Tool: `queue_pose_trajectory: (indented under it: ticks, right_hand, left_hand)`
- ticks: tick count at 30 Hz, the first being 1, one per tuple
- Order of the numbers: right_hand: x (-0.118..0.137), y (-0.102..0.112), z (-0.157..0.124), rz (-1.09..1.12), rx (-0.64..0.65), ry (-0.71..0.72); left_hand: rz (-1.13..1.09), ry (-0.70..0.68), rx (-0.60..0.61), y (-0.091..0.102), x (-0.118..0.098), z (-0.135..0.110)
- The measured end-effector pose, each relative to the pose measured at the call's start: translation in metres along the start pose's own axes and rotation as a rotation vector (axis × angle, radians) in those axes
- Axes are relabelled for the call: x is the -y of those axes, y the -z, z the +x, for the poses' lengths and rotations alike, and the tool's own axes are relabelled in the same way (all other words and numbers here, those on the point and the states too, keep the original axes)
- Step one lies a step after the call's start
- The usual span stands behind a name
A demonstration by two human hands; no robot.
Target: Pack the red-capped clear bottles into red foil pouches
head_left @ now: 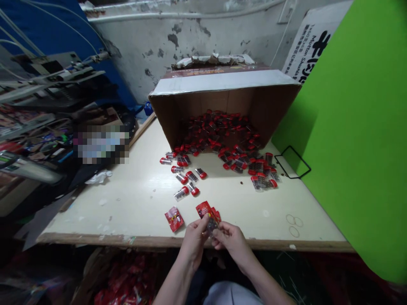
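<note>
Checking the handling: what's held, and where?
The left hand and right hand together pinch a small clear tube by its middle; the exact grip is partly hidden.

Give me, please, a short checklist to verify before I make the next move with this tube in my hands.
Grip: ok, left hand and right hand both hold the clear tube.
Tube's cap: cannot tell, fingers hide its end.
Red packet: ok, it lies flat on the table, near the left hand.
Red-capped tubes: ok, they lie well back from the table's front edge.
Loose bits: not ok, a small dark bit lies on the table.
</note>
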State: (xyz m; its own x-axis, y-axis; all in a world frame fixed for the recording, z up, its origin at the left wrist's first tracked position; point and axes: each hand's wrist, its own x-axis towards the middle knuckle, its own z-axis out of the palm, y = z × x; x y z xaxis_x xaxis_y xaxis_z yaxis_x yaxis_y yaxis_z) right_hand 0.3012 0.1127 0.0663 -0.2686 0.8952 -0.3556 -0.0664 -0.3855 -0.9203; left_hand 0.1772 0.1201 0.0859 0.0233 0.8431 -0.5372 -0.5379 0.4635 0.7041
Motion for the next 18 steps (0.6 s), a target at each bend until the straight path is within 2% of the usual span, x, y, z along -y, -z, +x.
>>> queue_pose_trajectory:
  ticks: [6, 18]
  right_hand:
    - [0.003, 0.016, -0.004, -0.198, -0.084, 0.218]
    - [-0.004, 0.022, 0.008, -0.256, -0.128, 0.248]
  left_hand:
    - [-0.027, 0.116, 0.019, -0.004, -0.006, -0.002]
    - [-0.061, 0.131, 0.016, -0.009, 0.007, -0.011]
